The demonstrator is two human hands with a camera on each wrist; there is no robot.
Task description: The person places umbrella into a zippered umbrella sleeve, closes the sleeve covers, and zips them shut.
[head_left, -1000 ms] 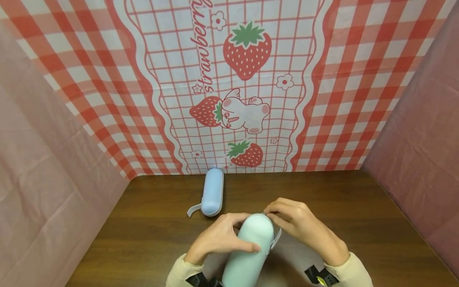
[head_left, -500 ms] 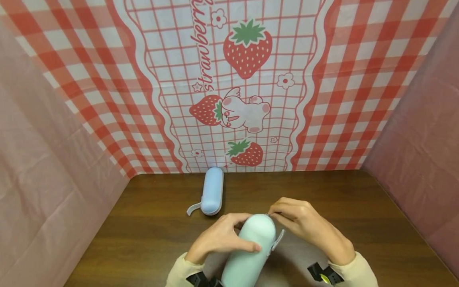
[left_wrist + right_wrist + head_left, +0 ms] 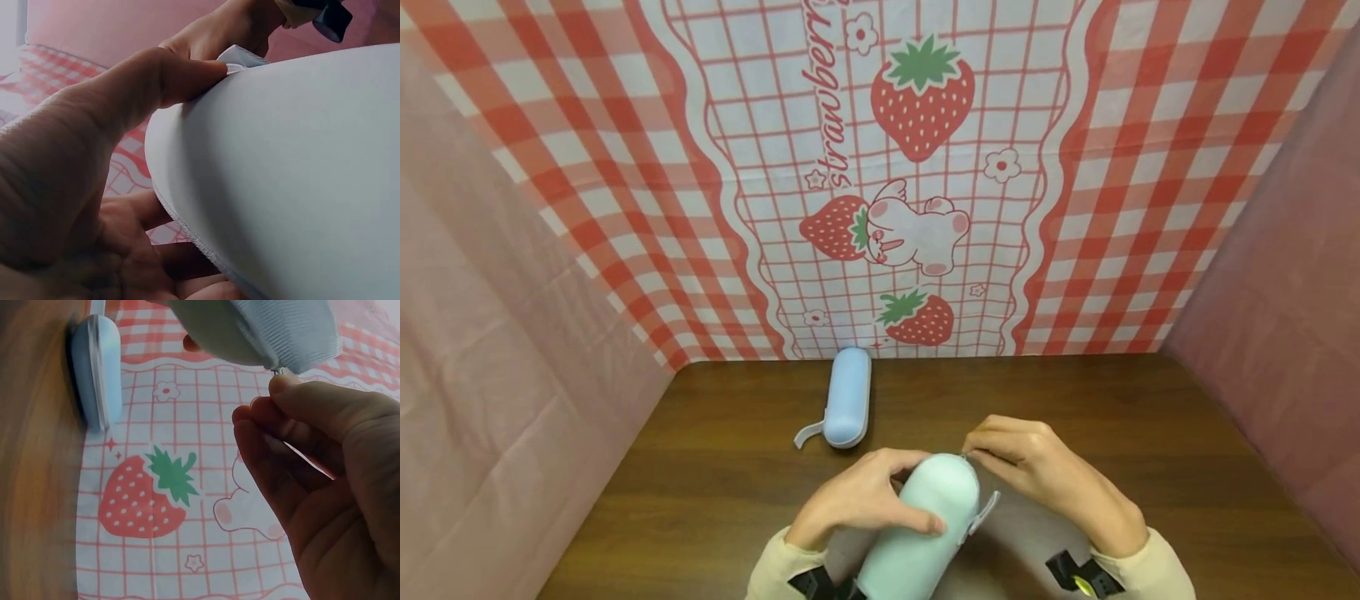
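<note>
A mint-green zip case [image 3: 917,554] with a rounded end is tilted up in front of me at the lower middle of the head view. My left hand [image 3: 867,498] grips it from the left, thumb across the top face and fingers behind, beside the zip seam [image 3: 187,231] in the left wrist view. At the rounded end, my right hand [image 3: 1048,473] pinches the small metal zip pull [image 3: 275,372] between thumb and forefinger. A pale strap loop [image 3: 985,510] sticks out from the case's right side. The case's lower end is cut off by the frame.
Farther back, a smaller light-blue zip case [image 3: 847,400] with a wrist strap [image 3: 807,433] lies on the brown wooden table [image 3: 715,467]. A strawberry-print checked cloth [image 3: 917,167] hangs behind, and pink cloths [image 3: 497,333] flank both sides.
My right hand has shifted slightly right with the zip pull around the case's rounded end. That end sits slightly lower and farther right; my left hand keeps its grip.
</note>
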